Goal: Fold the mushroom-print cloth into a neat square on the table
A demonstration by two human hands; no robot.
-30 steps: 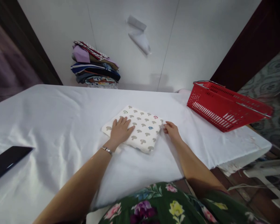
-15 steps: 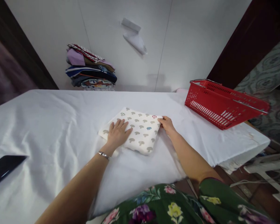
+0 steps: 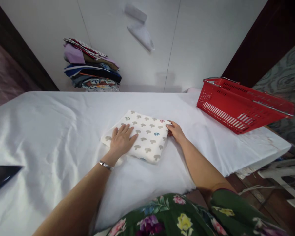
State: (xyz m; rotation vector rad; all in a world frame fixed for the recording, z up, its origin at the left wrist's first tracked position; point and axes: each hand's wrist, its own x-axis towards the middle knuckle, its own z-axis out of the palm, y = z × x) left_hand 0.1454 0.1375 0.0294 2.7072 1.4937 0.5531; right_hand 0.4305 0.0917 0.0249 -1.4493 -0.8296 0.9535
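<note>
A folded cream cloth (image 3: pixel 147 136) printed with small mushrooms lies in the middle of the white-covered table (image 3: pixel 51 124). My left hand (image 3: pixel 121 141) rests flat on the cloth's near left part, fingers stretched out. My right hand (image 3: pixel 176 131) is at the cloth's right edge, its fingers curled against the fold; whether they pinch the fabric is hard to see.
A red plastic basket (image 3: pixel 241 106) stands at the table's right end. A stack of folded clothes (image 3: pixel 92 70) sits at the back left against the white wall. A dark flat object (image 3: pixel 1 175) lies at the table's left edge. White plastic furniture (image 3: pixel 282 180) stands on the floor at right.
My right hand has moved from just beside the cloth to its right edge. The left hand stays flat on the cloth. The view has shifted slightly.
</note>
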